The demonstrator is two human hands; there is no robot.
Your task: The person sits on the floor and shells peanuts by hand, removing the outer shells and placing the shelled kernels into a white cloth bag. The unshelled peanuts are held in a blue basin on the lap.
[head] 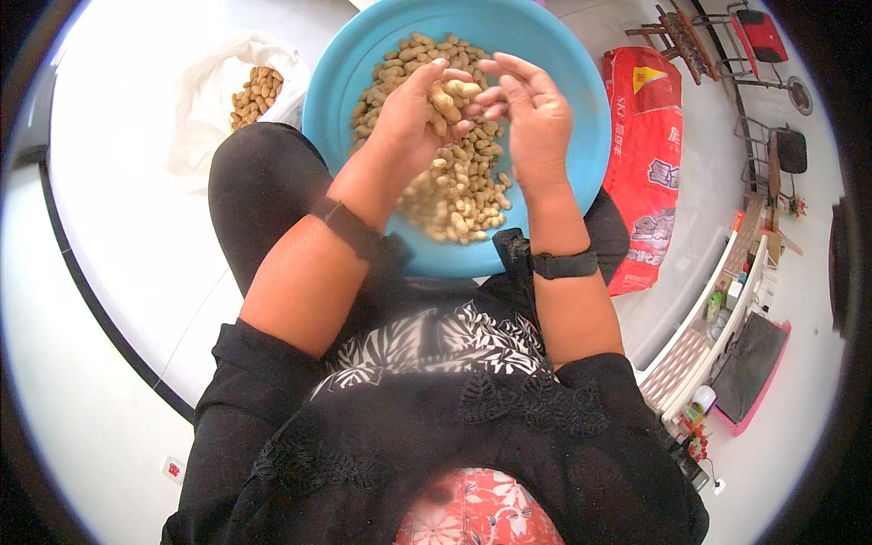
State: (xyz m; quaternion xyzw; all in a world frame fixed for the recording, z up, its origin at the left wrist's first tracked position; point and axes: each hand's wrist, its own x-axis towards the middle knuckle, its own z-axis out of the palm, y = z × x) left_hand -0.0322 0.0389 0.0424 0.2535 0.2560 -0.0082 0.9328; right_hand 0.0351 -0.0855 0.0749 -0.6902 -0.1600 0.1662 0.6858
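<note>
A wide blue plastic basin [565, 61] sits before me between my legs, with many unshelled peanuts [470, 197] spread over its bottom. Above the peanuts, my left hand [415, 116] is cupped around several peanuts in their shells [446, 102]. My right hand [535, 116] is just to the right, its fingers bent towards the left palm and close to the held peanuts. Whether a peanut lies between the right fingertips cannot be made out. Dark bands circle both forearms.
A white sack [204, 116] with more peanuts [255, 95] stands open at the left, by my knee. At the basin's right lies a red printed bag [640, 157]. Further right are a wooden stool [684, 41], folding chairs [756, 41] and a long low cabinet [688, 354] with small items.
</note>
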